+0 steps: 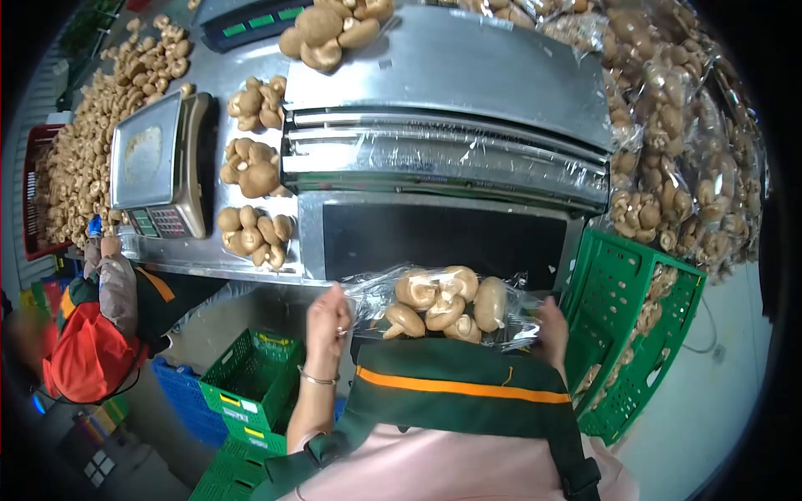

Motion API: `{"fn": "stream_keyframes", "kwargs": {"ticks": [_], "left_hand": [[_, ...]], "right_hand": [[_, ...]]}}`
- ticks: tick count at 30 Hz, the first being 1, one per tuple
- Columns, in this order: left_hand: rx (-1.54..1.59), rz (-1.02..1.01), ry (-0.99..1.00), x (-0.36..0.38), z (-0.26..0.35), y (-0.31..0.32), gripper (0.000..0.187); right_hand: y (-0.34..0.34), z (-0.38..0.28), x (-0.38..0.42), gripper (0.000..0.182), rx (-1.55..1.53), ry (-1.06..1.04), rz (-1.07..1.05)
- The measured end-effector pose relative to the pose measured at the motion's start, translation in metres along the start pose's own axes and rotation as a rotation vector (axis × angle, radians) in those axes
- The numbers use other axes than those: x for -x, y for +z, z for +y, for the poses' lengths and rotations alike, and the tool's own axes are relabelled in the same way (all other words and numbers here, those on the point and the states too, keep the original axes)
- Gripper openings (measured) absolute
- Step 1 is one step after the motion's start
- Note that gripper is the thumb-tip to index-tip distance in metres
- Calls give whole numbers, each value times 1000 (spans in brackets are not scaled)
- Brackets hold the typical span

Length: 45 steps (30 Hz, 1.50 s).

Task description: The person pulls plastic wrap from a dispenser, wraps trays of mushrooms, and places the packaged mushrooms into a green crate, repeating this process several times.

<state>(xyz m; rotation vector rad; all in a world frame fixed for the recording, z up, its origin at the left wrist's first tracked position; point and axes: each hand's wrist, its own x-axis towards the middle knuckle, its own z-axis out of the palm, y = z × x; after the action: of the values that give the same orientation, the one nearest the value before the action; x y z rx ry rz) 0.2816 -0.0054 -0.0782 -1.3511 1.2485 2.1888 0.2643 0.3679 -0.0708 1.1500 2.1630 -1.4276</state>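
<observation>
Several brown mushrooms (445, 302) lie on clear plastic film (368, 294) stretched between my two hands, in front of my dark green apron. My left hand (329, 317), with a bracelet at the wrist, is closed on the film's left end. At the film's right end, my right hand (550, 330) is closed on the gathered plastic. Just beyond is the black plate (443, 242) of a metal wrapping machine (451, 154), with film across its rollers.
Mushroom piles (253, 236) line the machine's left side, beside a weighing scale (154, 163). Wrapped mushrooms (668, 142) are heaped at the right, above a green crate (614, 292). Empty green crates (251, 376) stand lower left. A co-worker in red (92, 351) is at the far left.
</observation>
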Motion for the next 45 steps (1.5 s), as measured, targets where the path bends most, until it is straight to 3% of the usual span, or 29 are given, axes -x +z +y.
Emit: {"fn": "stream_keyframes", "kwargs": {"ticks": [1,2,3,4,5,10,12,14,16,18,19,20,21,22,23,25,26,27,29,30,32,34,35,36,37,39,43,44,45], "left_hand": [[-75,13,-100,3,-14,4,24],[-274,47,-124,-1,-26,18,20],[-339,-74,-29,-19,-64,17,19],[-255,-320,11,-18,-63,37,26],[119,-476,-260,-15,-56,51,35],[117,-919,-277,-5,-38,100,39],[41,-1000,-215,-1,-33,114,41],[-87,-1071,-104,-1,-21,130,44],[-365,-1103,156,-4,7,152,46],[-890,-998,719,25,94,194,54],[-1082,-753,1165,16,119,206,53],[-1308,-379,1635,16,155,218,53],[-1221,-188,1814,-10,192,227,52],[-1503,118,1898,-15,231,239,53],[-1541,316,1908,-49,259,242,64],[-1705,432,1460,-108,298,231,86],[-1729,376,1274,-116,307,231,90],[-1749,319,1084,-122,313,233,94],[-1602,-56,1045,-122,317,232,96],[-1605,-50,1064,-124,316,233,94],[-1613,-156,1114,-120,310,240,92],[-1585,-316,1277,-107,293,251,85],[-1597,-419,1277,-99,286,260,85],[-1653,-508,1336,-96,278,268,86],[-1705,-601,1400,-96,272,278,86],[-1733,-823,1377,-85,263,299,89],[-1851,-939,1303,-76,246,329,93],[-1914,-888,1347,-73,242,334,95],[-1977,-831,1382,-72,239,335,96]], "right_hand": [[13,48,-18,31,494,-199,112],[27,75,-31,28,638,-357,-103],[40,101,-45,32,735,-534,-312],[55,99,-45,34,695,-549,-426],[72,96,-47,36,602,-473,-488],[40,7,3,53,-319,11,-743],[12,-27,19,60,-449,-5,-815],[-9,-57,27,69,-383,-161,-828],[-19,-83,21,77,-267,-260,-754],[-33,-110,4,63,-362,-189,-704],[-42,-130,-7,59,-468,-214,-682],[-62,-148,-23,55,-364,-333,-596],[-86,-169,-39,51,-251,-445,-511],[-111,-200,-45,49,-163,-411,-420],[-138,-231,-50,49,-80,-372,-329],[-198,-276,-81,47,-9,-392,-102],[-228,-294,-104,47,-152,-542,53],[-253,-322,-108,49,-438,-570,47],[-319,-354,-153,48,-733,-907,42],[-320,-364,-148,47,-887,-890,32],[-302,-394,-130,45,-1192,-848,-5],[-255,-374,-153,42,-820,-991,-378],[-211,-358,-156,40,-1025,-599,-696],[-173,-339,-151,38,-547,-723,-664],[-134,-340,-120,33,-327,-524,-582],[-72,-323,-110,28,-18,-676,-631],[8,-325,-70,24,-167,-730,-918],[21,-328,-60,22,-180,-756,-945],[25,-329,-55,22,-97,-913,-802]]}}
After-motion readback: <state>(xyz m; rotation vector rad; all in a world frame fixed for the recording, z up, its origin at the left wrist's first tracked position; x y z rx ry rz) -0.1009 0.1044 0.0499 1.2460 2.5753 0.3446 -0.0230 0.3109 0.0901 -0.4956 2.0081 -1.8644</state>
